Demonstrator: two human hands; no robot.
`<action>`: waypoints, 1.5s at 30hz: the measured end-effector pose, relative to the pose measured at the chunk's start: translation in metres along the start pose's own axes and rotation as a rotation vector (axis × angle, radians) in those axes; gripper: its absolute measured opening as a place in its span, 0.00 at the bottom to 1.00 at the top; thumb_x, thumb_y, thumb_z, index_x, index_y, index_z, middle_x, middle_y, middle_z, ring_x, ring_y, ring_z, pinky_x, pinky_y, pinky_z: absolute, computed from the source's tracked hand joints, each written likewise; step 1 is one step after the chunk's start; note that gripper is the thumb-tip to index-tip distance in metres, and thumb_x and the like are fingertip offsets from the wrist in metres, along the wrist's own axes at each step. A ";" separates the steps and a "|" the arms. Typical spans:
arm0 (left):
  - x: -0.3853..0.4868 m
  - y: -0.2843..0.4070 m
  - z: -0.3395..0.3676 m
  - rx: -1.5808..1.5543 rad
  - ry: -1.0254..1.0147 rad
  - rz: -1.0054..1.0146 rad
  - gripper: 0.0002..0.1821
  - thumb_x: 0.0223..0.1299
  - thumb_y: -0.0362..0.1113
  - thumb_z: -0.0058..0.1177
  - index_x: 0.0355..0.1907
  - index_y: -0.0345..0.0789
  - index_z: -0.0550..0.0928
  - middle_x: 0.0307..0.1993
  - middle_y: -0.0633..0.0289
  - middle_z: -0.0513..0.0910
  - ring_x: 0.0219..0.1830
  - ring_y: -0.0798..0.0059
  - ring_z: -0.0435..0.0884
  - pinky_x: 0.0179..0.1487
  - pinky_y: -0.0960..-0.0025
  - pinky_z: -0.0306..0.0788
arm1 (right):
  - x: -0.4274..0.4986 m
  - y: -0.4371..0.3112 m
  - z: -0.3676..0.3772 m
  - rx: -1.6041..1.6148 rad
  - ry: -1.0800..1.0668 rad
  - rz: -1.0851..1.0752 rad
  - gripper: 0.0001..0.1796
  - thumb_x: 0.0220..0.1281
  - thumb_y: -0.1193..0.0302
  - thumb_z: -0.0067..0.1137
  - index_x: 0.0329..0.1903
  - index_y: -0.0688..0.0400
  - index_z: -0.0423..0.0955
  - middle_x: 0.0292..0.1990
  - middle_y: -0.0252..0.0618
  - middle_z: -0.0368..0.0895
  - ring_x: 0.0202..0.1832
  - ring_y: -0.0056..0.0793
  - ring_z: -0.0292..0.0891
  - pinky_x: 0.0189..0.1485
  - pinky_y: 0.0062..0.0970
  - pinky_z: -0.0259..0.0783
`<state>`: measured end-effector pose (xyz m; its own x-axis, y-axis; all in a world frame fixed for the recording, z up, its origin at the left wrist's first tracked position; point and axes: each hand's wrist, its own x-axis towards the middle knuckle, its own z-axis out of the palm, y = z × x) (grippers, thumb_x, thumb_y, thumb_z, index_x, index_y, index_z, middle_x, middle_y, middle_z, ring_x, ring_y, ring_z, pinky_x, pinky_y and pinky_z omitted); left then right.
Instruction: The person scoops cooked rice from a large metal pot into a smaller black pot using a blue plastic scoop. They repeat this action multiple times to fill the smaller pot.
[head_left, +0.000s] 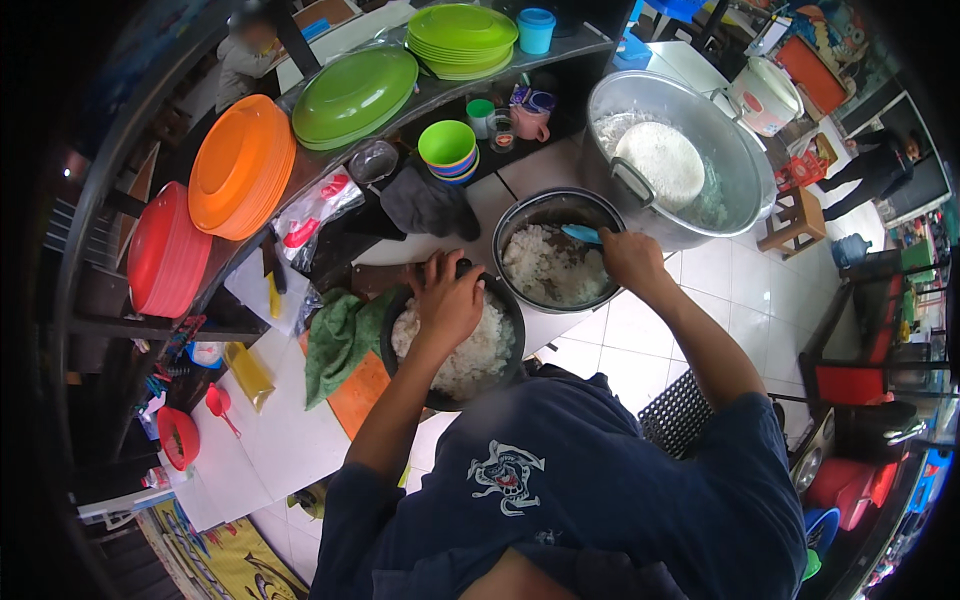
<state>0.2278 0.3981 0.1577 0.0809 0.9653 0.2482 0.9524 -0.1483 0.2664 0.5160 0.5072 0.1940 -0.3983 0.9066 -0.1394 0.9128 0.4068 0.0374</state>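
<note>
My left hand (450, 304) reaches over a dark round pan (519, 330) close to my body and grips its far rim, where a black knob shows between the fingers. A mound of cooked white rice (480, 352) fills this pan. My right hand (634, 259) holds a light-blue rice paddle (582, 234), whose blade is inside a metal pot (499, 244) just right of the pan. More cooked rice (544, 266) lies in that pot, with part of the dark bottom bare. A green cloth (337, 341) lies against the pan's left side.
A large aluminium pot (607, 180) with a white mass (660, 165) inside stands at the right. Green plates (352, 97), orange plates (240, 165) and red plates (169, 247) are stacked along the shelf. A cleaver (382, 278) lies behind the pan. A person (874, 165) stands farther right.
</note>
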 end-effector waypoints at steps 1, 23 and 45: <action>0.005 0.000 0.006 0.013 -0.051 -0.005 0.14 0.58 0.42 0.52 0.47 0.46 0.82 0.59 0.57 0.68 0.67 0.53 0.58 0.65 0.26 0.42 | 0.011 -0.001 0.003 -0.003 0.013 -0.003 0.14 0.59 0.72 0.47 0.46 0.57 0.77 0.28 0.49 0.83 0.31 0.45 0.83 0.31 0.41 0.78; -0.017 -0.001 -0.054 0.147 -0.268 -0.244 0.17 0.43 0.39 0.69 0.37 0.42 0.79 0.65 0.59 0.62 0.71 0.46 0.51 0.67 0.28 0.41 | 0.099 0.004 0.052 0.025 -0.133 -0.147 0.13 0.59 0.69 0.48 0.39 0.58 0.82 0.38 0.48 0.85 0.40 0.43 0.84 0.38 0.40 0.80; 0.104 -0.022 0.062 -0.216 -0.574 -0.347 0.13 0.60 0.43 0.57 0.27 0.35 0.81 0.27 0.58 0.85 0.34 0.63 0.84 0.42 0.58 0.72 | 0.101 -0.028 0.072 0.161 -0.258 -0.250 0.14 0.60 0.69 0.49 0.44 0.58 0.82 0.46 0.52 0.82 0.48 0.47 0.81 0.45 0.41 0.79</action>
<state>0.2330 0.5152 0.1199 -0.0175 0.9166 -0.3994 0.8763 0.2064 0.4353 0.4563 0.5791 0.1076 -0.5932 0.7151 -0.3699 0.8010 0.5703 -0.1820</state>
